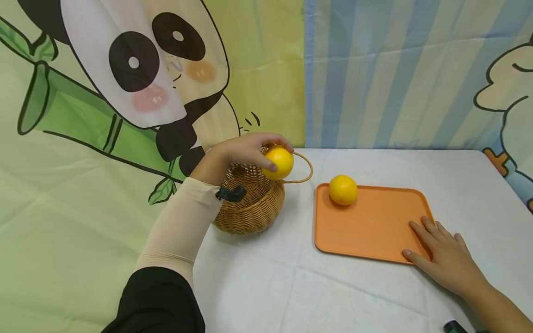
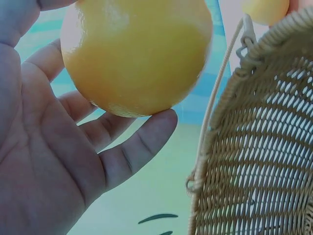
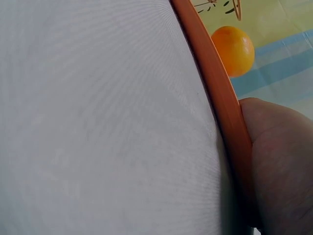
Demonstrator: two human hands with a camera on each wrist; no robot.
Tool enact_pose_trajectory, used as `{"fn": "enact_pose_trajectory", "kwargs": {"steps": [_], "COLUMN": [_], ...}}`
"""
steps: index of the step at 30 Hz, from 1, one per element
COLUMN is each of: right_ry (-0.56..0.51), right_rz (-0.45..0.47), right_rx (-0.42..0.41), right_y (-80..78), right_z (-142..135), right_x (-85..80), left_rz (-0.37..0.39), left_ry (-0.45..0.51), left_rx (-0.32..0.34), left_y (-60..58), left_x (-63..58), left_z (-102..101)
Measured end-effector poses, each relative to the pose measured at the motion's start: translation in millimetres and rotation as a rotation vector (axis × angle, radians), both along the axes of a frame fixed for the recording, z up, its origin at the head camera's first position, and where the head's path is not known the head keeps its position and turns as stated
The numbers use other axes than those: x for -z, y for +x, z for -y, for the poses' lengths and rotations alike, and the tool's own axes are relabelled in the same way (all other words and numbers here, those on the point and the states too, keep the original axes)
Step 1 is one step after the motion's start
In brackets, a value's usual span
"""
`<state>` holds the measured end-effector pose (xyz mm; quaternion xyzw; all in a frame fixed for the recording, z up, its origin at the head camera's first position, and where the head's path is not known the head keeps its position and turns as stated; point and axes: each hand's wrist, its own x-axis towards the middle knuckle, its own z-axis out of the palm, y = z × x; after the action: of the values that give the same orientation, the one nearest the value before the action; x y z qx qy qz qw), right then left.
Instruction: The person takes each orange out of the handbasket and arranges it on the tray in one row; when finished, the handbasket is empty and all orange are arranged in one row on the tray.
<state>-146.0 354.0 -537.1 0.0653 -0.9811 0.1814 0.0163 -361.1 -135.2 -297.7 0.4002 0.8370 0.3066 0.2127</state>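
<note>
My left hand (image 1: 250,150) holds a yellow-orange orange (image 1: 280,163) between thumb and fingers, over the right rim of a round wicker basket (image 1: 250,215). In the left wrist view, the fingers curve round the held orange (image 2: 139,54), with the basket wall (image 2: 259,132) beside it at the right. A second orange (image 1: 343,190) sits at the far left corner of an orange tray (image 1: 370,226). My right hand (image 1: 447,259) rests on the tray's near right corner, fingers spread over the edge. The right wrist view shows its thumb (image 3: 281,161) against the tray rim (image 3: 220,88).
The basket's thin loop handle (image 1: 310,169) hangs out to the right, towards the tray. A white cloth (image 1: 258,282) covers the table. Behind it hang a panda-printed curtain (image 1: 266,69) and a blue striped one (image 1: 387,78). A small dark object (image 1: 454,326) shows at the bottom right.
</note>
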Motion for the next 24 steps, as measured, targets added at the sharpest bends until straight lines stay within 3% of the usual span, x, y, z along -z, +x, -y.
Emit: {"fn": "enact_pose_trajectory", "kwargs": {"steps": [12, 24], "right_ry": [0.005, 0.004], "right_rz": [0.012, 0.006], "right_rx": [0.007, 0.013], "right_y": [-2.0, -0.8], "right_z": [-1, 1], "right_x": [1.1, 0.4], "left_rz": [0.014, 0.029], "left_ry": [0.066, 0.082], "left_rx": [0.071, 0.073], "left_y": [1.5, 4.0], "left_x": [3.7, 11.2], "left_z": [-26, -52]}}
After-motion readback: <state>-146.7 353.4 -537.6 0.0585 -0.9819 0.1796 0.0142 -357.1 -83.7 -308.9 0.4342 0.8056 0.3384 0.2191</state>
